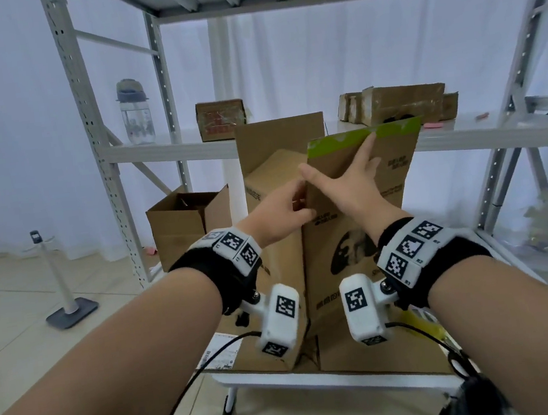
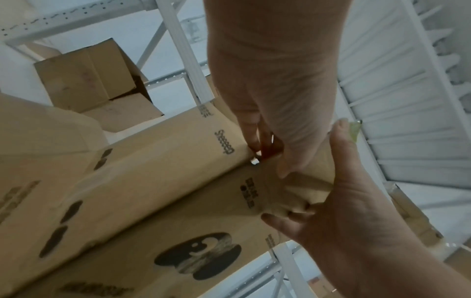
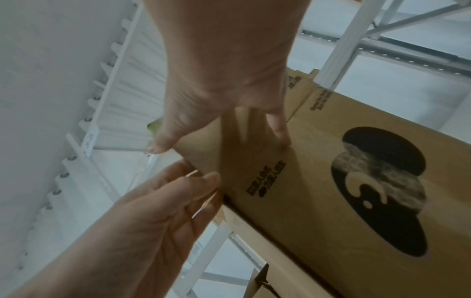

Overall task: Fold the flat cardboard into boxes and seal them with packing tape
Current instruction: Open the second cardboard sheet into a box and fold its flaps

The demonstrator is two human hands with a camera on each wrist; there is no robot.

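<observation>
Both forearms reach forward over the near rim of a small white table (image 1: 307, 377), which carries flattened cardboard sheets (image 1: 380, 353) and a tall cardboard box (image 1: 338, 261) standing upright on them. That box has a dark round print on its near face and its top flaps raised. At the near left corner of its top, the left hand (image 1: 278, 215) curls its fingers (image 2: 251, 129) round the corner edge where two flaps meet. The right hand (image 1: 344, 186) lies flat on the near flap (image 1: 388, 165), fingers (image 3: 279, 129) spread and straight, its thumb hooked over the flap's left edge; green tape (image 1: 360, 136) runs along this flap's top edge. A second flap (image 1: 278, 141) stands upright behind, on the left. The box's mouth is turned away from every view, so what it contains cannot be told. To the left, on the floor beside the shelf rack (image 1: 94, 132), an open brown carton (image 1: 181, 225) shows a dark interior whose contents are unclear. On the rack's middle shelf, beyond the flaps, sit a small taped box (image 1: 220, 120), several taped parcels (image 1: 398, 104) and a clear water bottle (image 1: 135, 112). Bare tiled floor (image 1: 5, 309) spreads left of the table, with a white post on a grey base (image 1: 65, 291) well apart from the hands.
</observation>
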